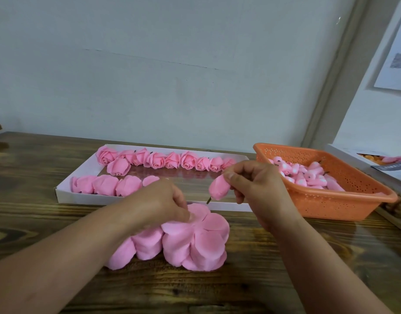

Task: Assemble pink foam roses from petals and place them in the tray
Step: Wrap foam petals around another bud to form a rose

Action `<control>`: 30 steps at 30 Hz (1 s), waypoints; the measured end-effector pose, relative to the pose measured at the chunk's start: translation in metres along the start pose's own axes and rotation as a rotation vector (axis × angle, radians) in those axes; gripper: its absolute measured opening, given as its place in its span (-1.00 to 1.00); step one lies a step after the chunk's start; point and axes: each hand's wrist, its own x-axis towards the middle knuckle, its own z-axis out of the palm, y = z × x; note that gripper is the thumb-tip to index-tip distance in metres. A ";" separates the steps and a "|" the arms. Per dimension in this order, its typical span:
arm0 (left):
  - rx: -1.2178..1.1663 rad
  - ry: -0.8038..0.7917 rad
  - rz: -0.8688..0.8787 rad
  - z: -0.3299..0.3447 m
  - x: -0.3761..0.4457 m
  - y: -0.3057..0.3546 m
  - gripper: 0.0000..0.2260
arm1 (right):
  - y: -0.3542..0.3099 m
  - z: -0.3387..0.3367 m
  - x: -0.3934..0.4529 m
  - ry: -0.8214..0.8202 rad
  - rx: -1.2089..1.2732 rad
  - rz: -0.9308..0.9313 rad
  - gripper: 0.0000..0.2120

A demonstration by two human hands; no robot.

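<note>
A thick stack of pink foam petals lies on the wooden table in front of me. My left hand reaches down onto its top, fingertips pinching at the uppermost petal layer. My right hand grips a pink rosebud core on a short dark stem, held just above the stack. Behind them lies a shallow white tray with a back row and a front row of finished pink roses.
An orange perforated basket at the right holds several more pink bud cores. A white box sits behind it. The table ends against a pale wall; a paper sheet hangs at the upper right.
</note>
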 end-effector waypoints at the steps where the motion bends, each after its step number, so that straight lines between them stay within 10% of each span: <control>1: 0.041 -0.018 0.002 0.000 -0.001 0.003 -0.92 | 0.001 0.000 -0.001 0.002 0.001 0.006 -0.79; 7: -0.027 0.040 -0.002 -0.003 -0.003 0.016 -0.81 | -0.005 0.000 -0.007 0.015 0.070 -0.025 -0.77; 14: -0.925 -0.017 -0.177 0.006 -0.014 0.022 -0.95 | -0.011 -0.001 -0.011 0.004 0.092 -0.062 -0.78; 21: -1.712 -0.254 -0.192 0.022 -0.022 0.011 -0.48 | -0.014 -0.001 -0.013 0.046 0.062 -0.064 -0.77; 30: -1.620 0.039 -0.143 0.037 -0.013 0.022 -0.72 | -0.017 0.004 -0.016 0.014 -0.008 -0.078 -0.75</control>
